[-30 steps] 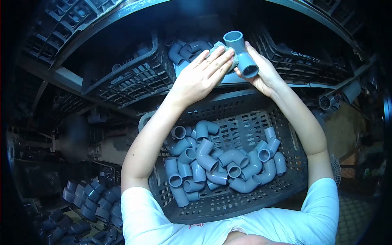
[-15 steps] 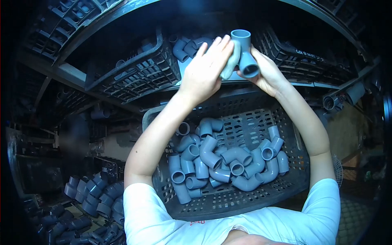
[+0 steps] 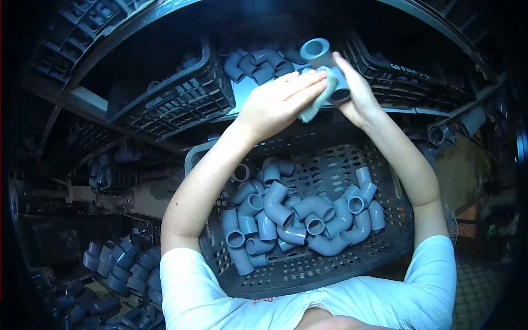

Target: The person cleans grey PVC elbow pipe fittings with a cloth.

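Note:
My right hand (image 3: 358,94) is wrapped round a grey plastic pipe elbow (image 3: 323,59), held up beyond the far edge of the crate. One round mouth of the elbow points up toward me; its lower part is partly covered. My left hand (image 3: 283,104), fingers straight and together, presses a pale green cloth (image 3: 312,109) against the elbow's side. Below both arms is a black perforated plastic crate (image 3: 308,278). Several similar grey elbows (image 3: 278,204) lie jumbled inside it.
Behind the hands, a shelf bears more grey elbows (image 3: 264,69) between a left black crate (image 3: 176,96) and a right black crate (image 3: 410,82). Piled grey fittings (image 3: 124,261) lie at lower left. More fittings (image 3: 440,135) hang or rest at the right.
The elbow has tilted and turned in my right hand. My left hand has slid the cloth to the right and lower across it. The view has shifted slightly.

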Demonstrator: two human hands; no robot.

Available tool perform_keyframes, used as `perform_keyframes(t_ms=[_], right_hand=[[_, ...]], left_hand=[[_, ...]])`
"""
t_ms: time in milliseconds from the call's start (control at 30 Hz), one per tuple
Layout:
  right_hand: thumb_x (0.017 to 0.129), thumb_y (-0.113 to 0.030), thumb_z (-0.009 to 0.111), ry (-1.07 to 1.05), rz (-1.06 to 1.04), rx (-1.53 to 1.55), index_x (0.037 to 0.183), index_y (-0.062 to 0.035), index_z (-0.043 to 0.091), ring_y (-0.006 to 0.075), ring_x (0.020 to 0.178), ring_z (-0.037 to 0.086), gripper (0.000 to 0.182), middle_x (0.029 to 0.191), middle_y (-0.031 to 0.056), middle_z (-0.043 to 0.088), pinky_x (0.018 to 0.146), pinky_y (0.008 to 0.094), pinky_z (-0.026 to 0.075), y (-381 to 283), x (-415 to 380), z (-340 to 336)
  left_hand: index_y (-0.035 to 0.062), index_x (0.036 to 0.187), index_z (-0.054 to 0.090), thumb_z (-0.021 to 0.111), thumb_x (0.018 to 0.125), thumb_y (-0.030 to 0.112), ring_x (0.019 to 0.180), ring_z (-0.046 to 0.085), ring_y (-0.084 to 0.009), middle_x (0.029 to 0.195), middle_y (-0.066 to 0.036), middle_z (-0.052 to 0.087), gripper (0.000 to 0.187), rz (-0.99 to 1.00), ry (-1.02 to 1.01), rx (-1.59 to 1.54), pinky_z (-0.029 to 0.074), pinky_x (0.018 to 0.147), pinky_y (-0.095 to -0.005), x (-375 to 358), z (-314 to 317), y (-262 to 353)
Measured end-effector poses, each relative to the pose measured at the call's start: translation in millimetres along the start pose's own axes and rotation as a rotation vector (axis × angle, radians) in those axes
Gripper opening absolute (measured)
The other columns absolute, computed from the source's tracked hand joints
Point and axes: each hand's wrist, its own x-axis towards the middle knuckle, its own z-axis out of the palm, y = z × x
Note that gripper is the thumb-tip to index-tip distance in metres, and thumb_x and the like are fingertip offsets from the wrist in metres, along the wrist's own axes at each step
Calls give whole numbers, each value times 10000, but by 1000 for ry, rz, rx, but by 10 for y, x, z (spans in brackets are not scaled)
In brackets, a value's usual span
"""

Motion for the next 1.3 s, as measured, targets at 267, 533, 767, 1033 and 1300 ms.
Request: perform_keyframes(t_ms=[267,533,767,1033,1300], right_hand=[[1037,-497,440,-12,151,0,1252,-113,582,165,1132,625,463,1223,57,628,982,403,522,147,-197,58],[859,-783,527,-7,-42,-155,1332,-72,492,210,1234,563,855,1252,130,569,1040,439,479,-39,-179,153],[1005,-597,364,-56,154,-30,1466,-122,417,236,1327,473,663,1447,104,477,1069,479,414,69,-216,296],[1060,-452,258,106,146,34,1465,-64,387,282,1320,476,576,1447,151,481,1101,503,387,-170,-119,150],[1065,-395,302,104,221,-2,1462,-67,411,299,1284,506,526,1451,132,483,1014,543,463,-220,-55,144]], left_hand=[[88,1246,690,624,848,64,1177,658,-234,1265,-84,684,404,164,62,46,538,999,-370,94,18,183],[151,1233,705,676,820,100,1163,666,-239,1274,-60,682,418,191,89,183,561,981,-356,-55,-19,-168],[135,1201,715,694,791,104,1139,680,-257,1230,-71,702,411,-35,311,209,578,933,-341,-5,108,-56],[141,1203,693,661,840,134,1077,707,-224,1265,-71,686,365,-43,294,165,613,824,-317,-129,342,7],[145,1281,641,666,845,102,1013,728,-235,1285,-73,676,438,-110,295,156,628,738,-335,-196,362,-28]])
